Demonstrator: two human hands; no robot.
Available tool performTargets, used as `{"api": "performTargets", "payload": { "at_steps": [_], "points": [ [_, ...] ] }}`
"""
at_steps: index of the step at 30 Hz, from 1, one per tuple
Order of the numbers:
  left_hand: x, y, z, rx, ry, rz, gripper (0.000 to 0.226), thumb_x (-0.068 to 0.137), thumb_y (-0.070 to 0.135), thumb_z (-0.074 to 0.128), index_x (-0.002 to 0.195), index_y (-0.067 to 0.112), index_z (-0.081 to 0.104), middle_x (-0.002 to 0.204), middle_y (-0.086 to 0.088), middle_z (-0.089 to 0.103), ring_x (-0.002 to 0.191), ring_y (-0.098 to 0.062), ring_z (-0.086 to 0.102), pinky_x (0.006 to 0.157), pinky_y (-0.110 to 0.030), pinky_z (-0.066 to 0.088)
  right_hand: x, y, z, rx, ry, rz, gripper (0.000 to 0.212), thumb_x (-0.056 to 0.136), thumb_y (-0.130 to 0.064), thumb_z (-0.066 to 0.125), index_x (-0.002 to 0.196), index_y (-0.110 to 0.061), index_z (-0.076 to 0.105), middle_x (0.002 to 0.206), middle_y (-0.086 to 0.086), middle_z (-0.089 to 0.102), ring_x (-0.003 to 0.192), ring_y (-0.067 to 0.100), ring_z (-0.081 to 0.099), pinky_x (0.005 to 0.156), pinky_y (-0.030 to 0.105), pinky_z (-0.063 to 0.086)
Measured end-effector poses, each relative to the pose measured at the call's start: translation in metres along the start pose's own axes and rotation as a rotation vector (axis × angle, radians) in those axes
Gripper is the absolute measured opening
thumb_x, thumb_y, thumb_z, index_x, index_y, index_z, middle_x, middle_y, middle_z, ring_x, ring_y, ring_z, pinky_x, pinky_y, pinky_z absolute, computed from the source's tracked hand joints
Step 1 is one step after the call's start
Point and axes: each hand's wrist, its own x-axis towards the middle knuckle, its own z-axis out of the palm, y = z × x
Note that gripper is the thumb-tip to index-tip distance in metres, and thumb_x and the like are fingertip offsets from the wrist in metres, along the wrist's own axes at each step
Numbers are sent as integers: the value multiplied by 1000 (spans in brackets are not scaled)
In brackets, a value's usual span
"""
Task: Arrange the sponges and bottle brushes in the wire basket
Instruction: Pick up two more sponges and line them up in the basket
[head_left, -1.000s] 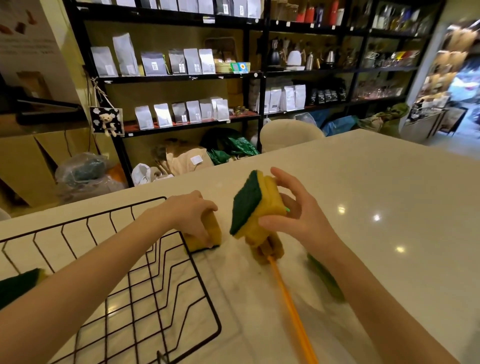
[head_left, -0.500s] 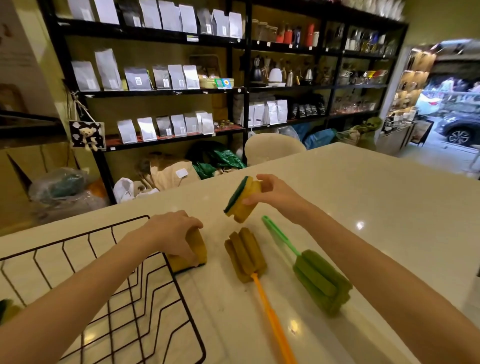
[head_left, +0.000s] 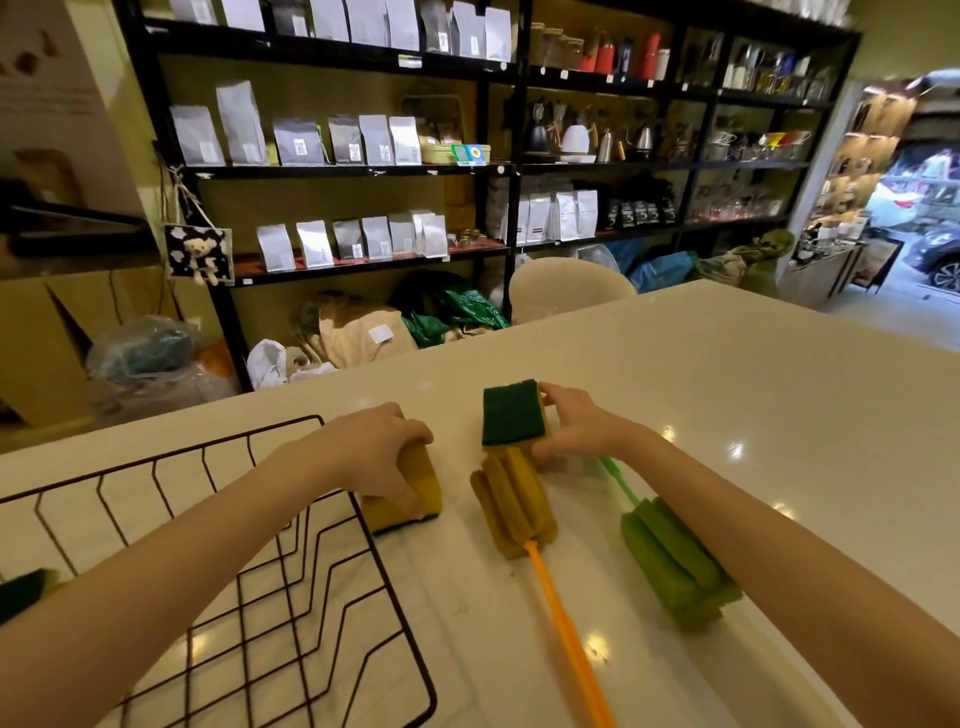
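You had a sponge in each hand. Your left hand (head_left: 379, 457) was closed over a yellow sponge (head_left: 415, 499) that lay green side down on the bench (head_left: 727, 395), touching or just beside the right rim of the wire basket (head_left: 249, 613). Your right hand (head_left: 574, 426) pinched a second sponge (head_left: 511, 413) by its right edge, green pad facing you, held above the head of the orange-handled bottle brush (head_left: 514, 509).

To do this step well, you would have carried the left sponge over the rim first (it sat nearest) and stood it on edge between the raised wires so it could not tip. The right sponge needed to clear the orange brush's foam head on its way across; lifting it before swinging left looked the safer path. Keeping both grips on the short edges would have left the broad faces free to slot in.

The green bottle brush (head_left: 675, 571) lay to the right, its handle running under your right wrist, so its far end was hidden. The orange handle ran out of the bottom of the view. A green-and-yellow shape (head_left: 26, 590) at the left edge, in the basket area, looked like another sponge, but your left forearm and the frame cut it off. I could not tell whether the left sponge's corner rested on the rim wire.
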Motion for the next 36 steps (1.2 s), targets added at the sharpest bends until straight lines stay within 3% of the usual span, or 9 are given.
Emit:
{"api": "performTargets", "payload": {
  "at_steps": [4, 10, 15, 18, 23, 25, 28, 32, 36],
  "points": [
    [1, 1, -12, -47, 1, 7, 78, 65, 44, 75, 127, 26, 31, 127, -4, 33, 103, -22, 41, 79, -32, 46, 6, 8, -2, -196, -54, 104, 93, 63, -36, 76, 138, -14, 27, 141, 12, 33, 132, 29, 26, 105, 41, 29],
    [21, 4, -37, -224, 152, 78, 78, 64, 32, 79, 125, 21, 32, 110, 4, 26, 102, -18, 36, 76, -27, 40, 4, 4, -12, 41, -79, 41, 106, 65, -35, 77, 144, -24, 7, 156, 2, 11, 141, 24, 14, 113, 41, 19],
    [50, 4, -32, -640, 260, 36, 73, 56, 30, 78, 115, 23, 35, 127, -8, 35, 121, -26, 38, 97, -41, 46, 9, 2, -7, 78, -74, -26, 89, 70, -31, 74, 141, -22, 21, 151, 4, 27, 136, 21, 28, 109, 40, 28],
    [65, 7, -19, -835, 249, -27, 62, 66, 21, 77, 110, 20, 34, 129, -12, 34, 121, -25, 38, 93, -37, 45, 10, 5, -6, 80, -62, -33, 89, 68, -32, 76, 139, -22, 24, 148, 3, 32, 134, 20, 31, 108, 38, 30],
    [80, 5, -12, -1070, 224, -65, 38, 70, 21, 76, 93, 21, 46, 108, -7, 51, 99, -17, 50, 82, -28, 46, 10, 8, -8, 125, -88, -41, 89, 66, -32, 77, 139, -21, 26, 147, 0, 32, 134, 18, 31, 107, 35, 30],
    [79, 0, -14, -1026, 98, -53, 33, 73, 22, 73, 94, 22, 48, 105, -1, 52, 98, -14, 51, 87, -27, 45, 10, 7, -9, 126, -99, -41, 90, 66, -32, 77, 139, -20, 26, 148, 1, 32, 135, 18, 30, 108, 36, 30],
    [76, -16, -13, -881, -23, -48, 41, 73, 22, 73, 107, 9, 55, 124, -6, 55, 117, -22, 48, 106, -35, 37, 11, 6, -10, 105, -96, -53, 90, 66, -32, 77, 139, -20, 26, 148, 1, 31, 135, 19, 30, 108, 37, 30],
    [74, -30, -7, -599, -45, -92, 30, 69, 24, 76, 88, 21, 54, 125, -3, 51, 119, -21, 42, 103, -35, 32, 12, 6, -10, 102, -106, -52, 89, 67, -31, 77, 138, -21, 26, 147, 2, 32, 134, 19, 31, 108, 39, 31],
    [72, -24, -6, -363, -138, -166, 56, 71, 33, 74, 117, 13, 50, 123, -3, 48, 107, -18, 43, 95, -31, 37, 13, 6, -10, 105, -109, -45, 88, 67, -31, 77, 138, -21, 26, 147, 2, 33, 135, 20, 30, 108, 40, 32]
  ]
}}
